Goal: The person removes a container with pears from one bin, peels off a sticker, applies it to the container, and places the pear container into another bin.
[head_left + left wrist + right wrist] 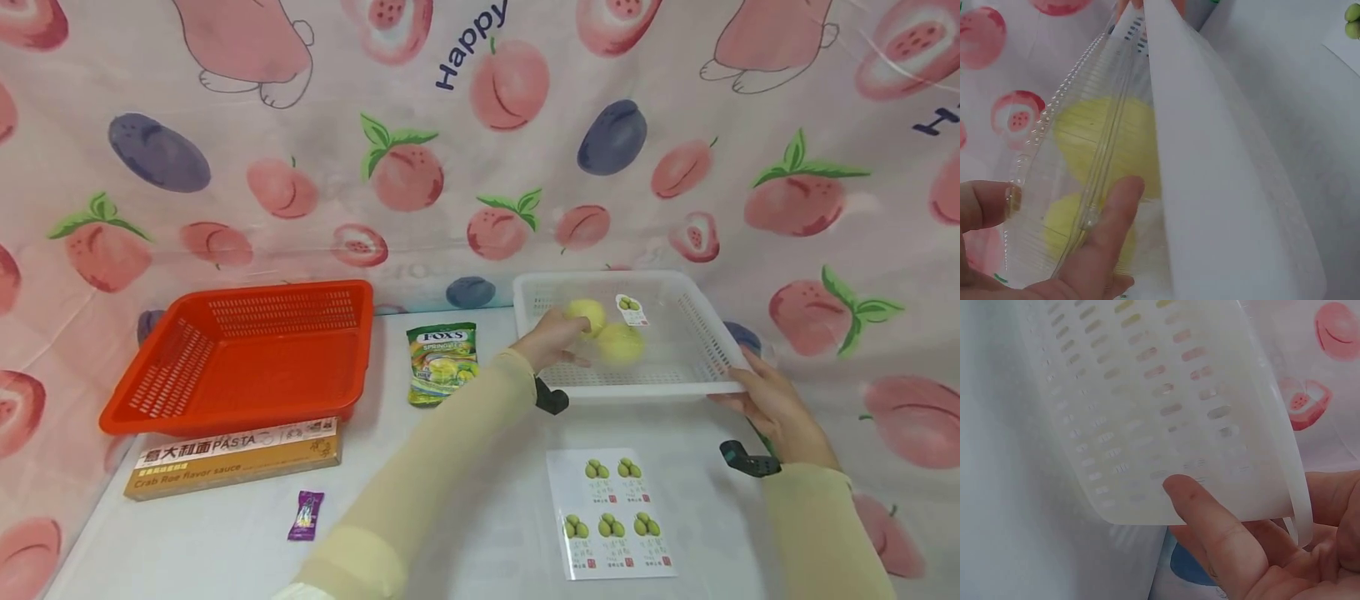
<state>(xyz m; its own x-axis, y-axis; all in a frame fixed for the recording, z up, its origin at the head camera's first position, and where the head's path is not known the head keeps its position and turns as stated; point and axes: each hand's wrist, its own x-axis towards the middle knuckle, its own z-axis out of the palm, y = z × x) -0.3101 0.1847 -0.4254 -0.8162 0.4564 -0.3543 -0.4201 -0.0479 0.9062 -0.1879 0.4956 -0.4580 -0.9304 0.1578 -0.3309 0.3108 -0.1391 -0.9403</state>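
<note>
A white plastic basket (pixel 622 390) stands at the right, against the patterned cloth. Inside it is a clear plastic box (pixel 663 333) with two yellow round fruits (pixel 621 343) and a sticker (pixel 631 310) on its lid. My left hand (pixel 553 337) reaches over the basket's left front rim and holds the clear box at its side; in the left wrist view the thumb and fingers (pixel 1110 219) lie on either side of the box's edge. My right hand (pixel 780 407) grips the basket's front right corner, with fingers (pixel 1210 512) against its slotted wall and the thumb at the rim.
A red basket (pixel 285 367) stands at the left behind a pasta box (pixel 232 458). A green candy bag (pixel 442 362) lies between the baskets. Nearer are a small purple packet (pixel 306 515) and a sticker sheet (pixel 611 514). Patterned cloth (pixel 450 183) hangs behind.
</note>
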